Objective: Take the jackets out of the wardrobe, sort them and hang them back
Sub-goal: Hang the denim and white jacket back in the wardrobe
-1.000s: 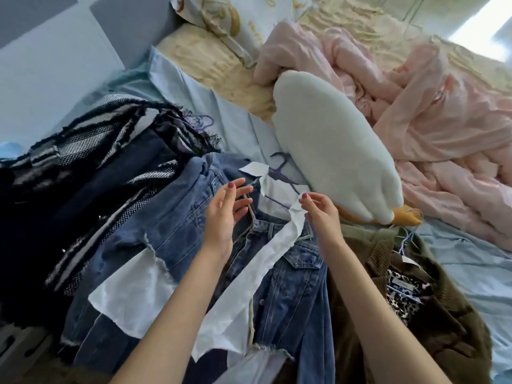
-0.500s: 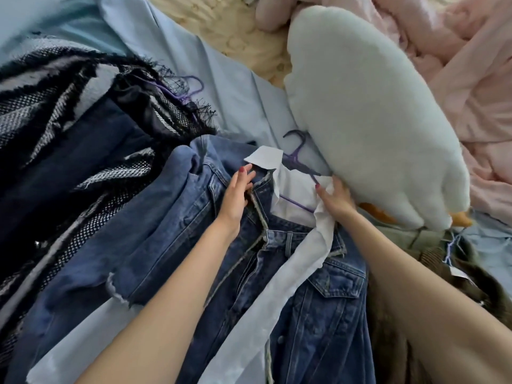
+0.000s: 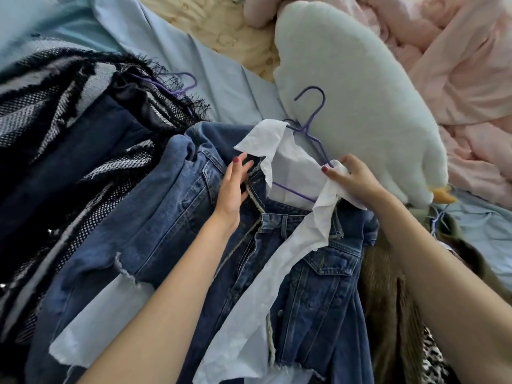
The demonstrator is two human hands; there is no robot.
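Observation:
A blue denim jacket (image 3: 171,223) with a white shirt lining (image 3: 291,167) lies on the bed on a purple hanger (image 3: 310,126), whose hook points up against a plush toy. My left hand (image 3: 232,187) rests with straight fingers on the jacket's left collar edge. My right hand (image 3: 352,178) grips the white collar and right shoulder of the jacket. A black-and-white tweed jacket (image 3: 55,112) lies to the left on its own purple hanger (image 3: 177,84). A brown jacket (image 3: 388,286) with leopard lining lies to the right, partly under my right arm.
A large white plush duck (image 3: 354,106) lies just beyond the denim jacket. A crumpled pink blanket (image 3: 457,65) fills the upper right. Light blue bed sheet (image 3: 221,79) shows between the piles, with a cream cover (image 3: 221,26) behind it.
My right hand has closed on the white collar and pulled the jacket's shoulder up, so the purple hanger's hook now stands free. My left hand stays at the left collar.

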